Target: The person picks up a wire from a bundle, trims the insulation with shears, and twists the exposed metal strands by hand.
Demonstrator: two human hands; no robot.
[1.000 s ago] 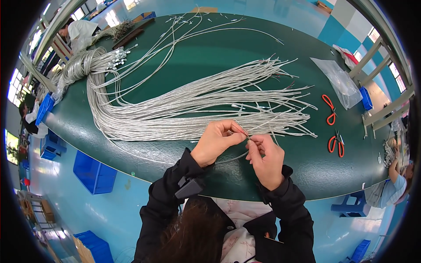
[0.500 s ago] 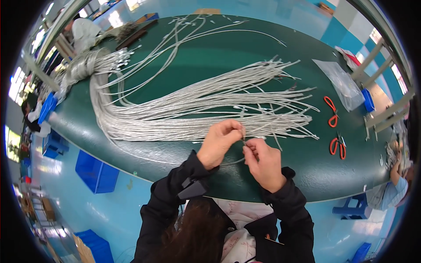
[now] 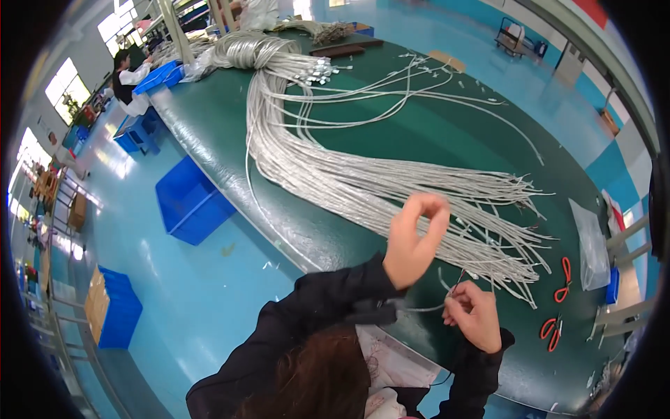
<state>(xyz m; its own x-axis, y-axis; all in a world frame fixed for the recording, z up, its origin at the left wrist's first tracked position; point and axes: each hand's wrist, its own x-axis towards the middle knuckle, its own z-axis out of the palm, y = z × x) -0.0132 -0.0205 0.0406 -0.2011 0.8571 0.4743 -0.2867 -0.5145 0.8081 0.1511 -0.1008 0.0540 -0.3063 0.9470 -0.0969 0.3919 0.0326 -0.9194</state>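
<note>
My right hand (image 3: pixel 476 315) is closed, pinching the end of a grey cable (image 3: pixel 423 309) above the table's near side. Thin dark wires (image 3: pixel 458 281) stick up from between its fingers, and a short grey curl stands beside them. My left hand (image 3: pixel 413 241) is raised up and to the left of it, over the edge of the cable bundle. Its thumb and forefinger meet in a ring; what they may pinch is too small and blurred to make out. The large bundle of grey cables (image 3: pixel 335 178) lies across the green table, its loose ends fanned toward the right.
Two red-handled tools, scissors-like (image 3: pixel 562 279) and cutters (image 3: pixel 552 334), lie at the right near a clear plastic bag (image 3: pixel 590 244). Coiled cables (image 3: pixel 255 50) with white connectors rest at the far left. Blue bins (image 3: pixel 192 202) stand on the floor left of the table edge (image 3: pixel 230 202).
My view has turned to the left. My left hand has parted from the right hand and lifted away, while my right hand keeps hold of the cable end, where dark wires now show.
</note>
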